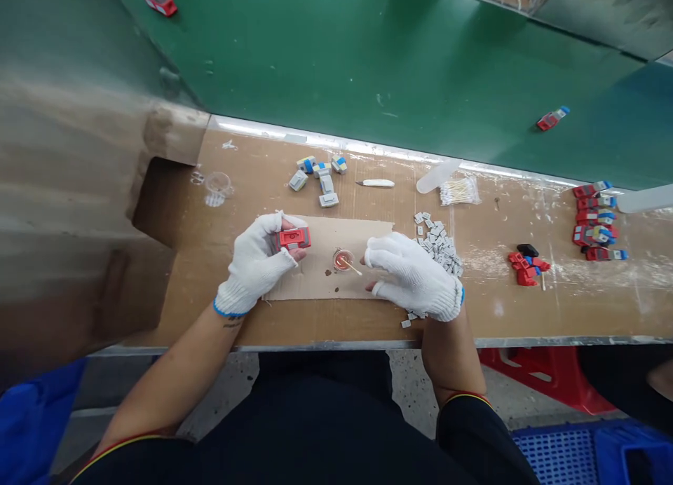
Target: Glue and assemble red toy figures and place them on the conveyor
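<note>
My left hand (259,261), in a white glove with bare fingertips, grips a red and grey toy part (293,238) over the left side of a cardboard sheet (315,286). A small round dish (341,259) of reddish liquid sits on the sheet, with a cotton swab (351,265) leaning in it. To the right of the dish is my right hand (407,271), gloved too, its fingers apart and nothing visible between them. Many small grey pieces (440,243) are heaped behind and beside the right hand, which hides some of them.
Several grey blocks (327,185) and a white-handled knife (377,183) lie at the back. A bag of swabs (460,190) is right of them. Red toy parts (526,268) and assembled toys (595,219) stand farther right. A clear cup (218,185) is at left.
</note>
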A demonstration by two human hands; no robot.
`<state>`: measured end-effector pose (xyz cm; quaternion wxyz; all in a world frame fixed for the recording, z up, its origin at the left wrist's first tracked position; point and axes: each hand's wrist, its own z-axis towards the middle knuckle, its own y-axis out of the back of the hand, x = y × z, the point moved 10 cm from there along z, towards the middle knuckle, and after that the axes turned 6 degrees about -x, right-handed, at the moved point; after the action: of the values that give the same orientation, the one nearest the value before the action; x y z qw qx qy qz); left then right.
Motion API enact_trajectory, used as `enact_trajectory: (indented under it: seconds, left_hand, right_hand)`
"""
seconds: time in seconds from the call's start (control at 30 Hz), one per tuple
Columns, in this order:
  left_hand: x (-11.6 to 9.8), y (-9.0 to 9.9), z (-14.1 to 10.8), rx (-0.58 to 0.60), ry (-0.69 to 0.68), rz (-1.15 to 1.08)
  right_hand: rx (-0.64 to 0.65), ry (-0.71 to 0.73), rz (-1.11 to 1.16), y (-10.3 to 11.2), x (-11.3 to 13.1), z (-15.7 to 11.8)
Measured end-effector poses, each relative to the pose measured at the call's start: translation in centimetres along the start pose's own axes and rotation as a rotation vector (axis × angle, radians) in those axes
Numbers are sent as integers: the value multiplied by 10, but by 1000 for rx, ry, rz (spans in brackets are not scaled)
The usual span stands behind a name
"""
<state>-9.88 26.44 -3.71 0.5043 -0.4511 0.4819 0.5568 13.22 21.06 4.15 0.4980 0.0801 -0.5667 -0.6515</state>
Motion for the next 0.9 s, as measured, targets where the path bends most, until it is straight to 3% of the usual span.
enact_trajectory:
  seconds: [0.17, 0.4, 0.53, 0.7, 0.9]
  left_hand:
    - [7, -7, -11, 43, 35, -55]
    - [-3, -19, -22, 107, 69, -134]
    - [-4, -19, -21, 88, 59, -80]
    - [3, -16, -16, 22, 112, 13]
    - [-1, -21, -14, 65, 111, 11]
  right_hand:
    - [38, 79, 44, -10, 11, 3]
    - [-138, 44, -68, -7, 7, 13]
    - [-258, 60, -168, -7, 9, 15]
    - [-244, 24, -121, -15, 1, 13]
    - [-182, -35, 29, -25, -10, 10]
